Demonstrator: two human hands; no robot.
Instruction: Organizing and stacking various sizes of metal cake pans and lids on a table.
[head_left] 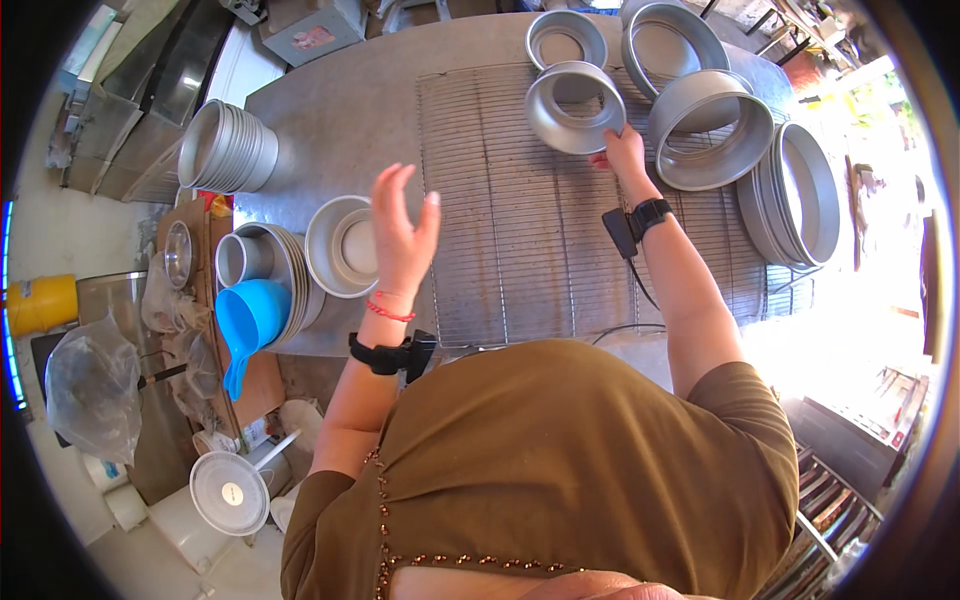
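My right hand (622,156) grips the near rim of a round metal cake pan (552,124), its fingers closed on the edge. That pan is tilted over the wire rack (490,230), in front of another small round pan (541,25). My left hand (402,228) is raised with its fingers apart and holds nothing. Just left of it lies a round pan (318,250) with its inside showing. Close to my right hand, a large metal ring-shaped pan (690,176) leans in front of a wide pan (640,62).
Nested large pans (765,215) stand at the right table edge. A stack of pans (262,155) lies on its side at the far left. Nearer, a blue dipper (255,312) rests against more stacked pans (302,300). A plastic-covered object (95,385) stands off the table's left.
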